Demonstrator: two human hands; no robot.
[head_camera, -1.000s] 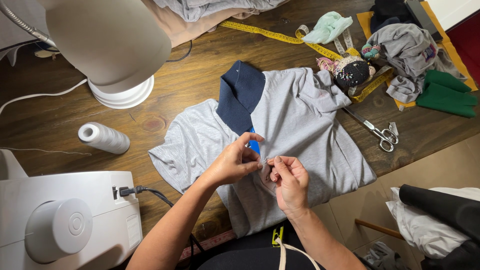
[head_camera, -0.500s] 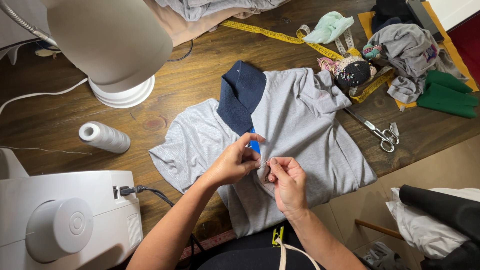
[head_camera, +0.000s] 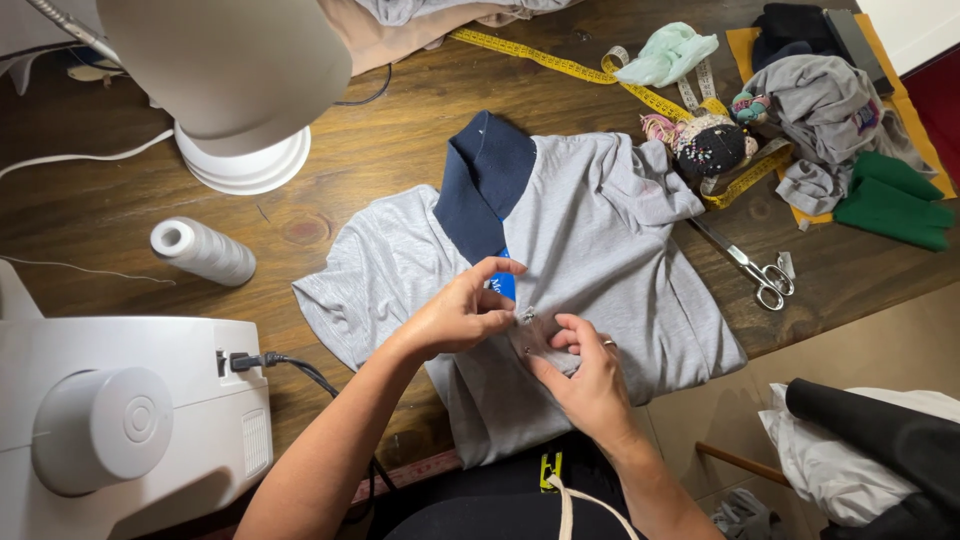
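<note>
A light grey polo shirt with a navy collar lies flat on the dark wooden table. My left hand pinches the shirt's front opening beside a small blue label. My right hand, with a ring on one finger, presses the grey cloth just right of it. A small metallic bit, perhaps a pin or button, shows between the fingertips of both hands; which hand holds it is unclear.
A white sewing machine with a black cable stands at the lower left. Behind it lie a white thread spool and a white lamp. Scissors, a pincushion, a yellow tape measure and folded cloths lie to the right.
Both hands stay at the same spot on the shirt's opening; only the fingers shift slightly.
</note>
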